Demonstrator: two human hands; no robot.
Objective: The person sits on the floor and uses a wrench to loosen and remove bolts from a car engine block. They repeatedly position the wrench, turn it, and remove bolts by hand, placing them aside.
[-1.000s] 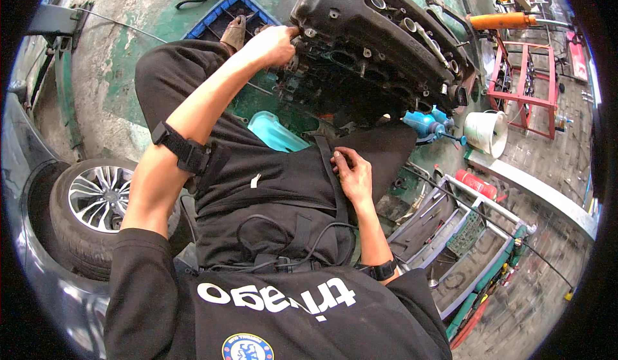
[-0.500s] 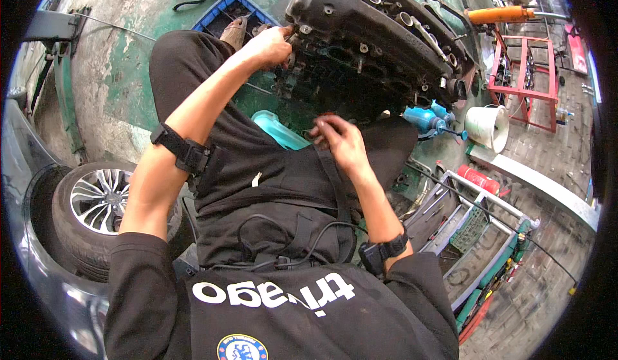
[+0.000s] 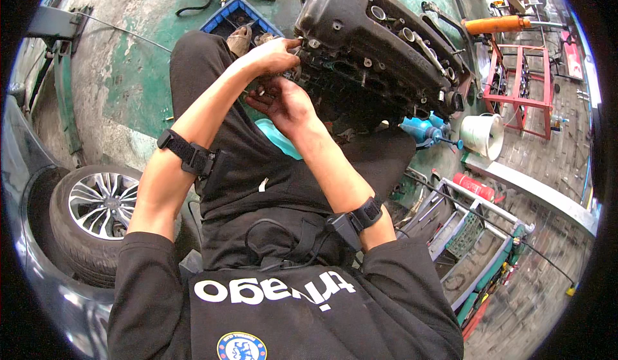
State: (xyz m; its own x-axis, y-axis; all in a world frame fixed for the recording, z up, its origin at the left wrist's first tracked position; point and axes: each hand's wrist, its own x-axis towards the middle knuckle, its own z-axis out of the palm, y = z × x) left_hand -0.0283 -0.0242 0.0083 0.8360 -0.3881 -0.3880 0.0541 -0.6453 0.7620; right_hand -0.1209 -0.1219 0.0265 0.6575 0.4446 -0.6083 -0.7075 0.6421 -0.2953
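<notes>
A dark, greasy engine (image 3: 360,57) with a black top cover stands tilted in front of my knees. My left hand (image 3: 275,57) is at its left corner, index finger stretched along the edge and the other fingers curled in; what they grip is hidden. Just below it my right hand (image 3: 286,104) is turned palm up under the engine's left end. Its fingers are bent together, with a tiny pale spot at the tips that I cannot make out. A turquoise plastic tray (image 3: 278,138) lies between my thighs, partly covered by my right forearm.
A blue crate (image 3: 222,13) with parts sits beyond my left knee. At left is a car wheel (image 3: 106,199). To the right stand a blue bottle-like tool (image 3: 425,128), a white bucket (image 3: 481,136), a red frame (image 3: 518,93) and a tool cart (image 3: 463,231) carrying a red cylinder (image 3: 474,185).
My right hand has moved left and away from me, from over my lap to beside my left hand, turning palm up. The left hand stays at the engine corner. The view has shifted slightly.
</notes>
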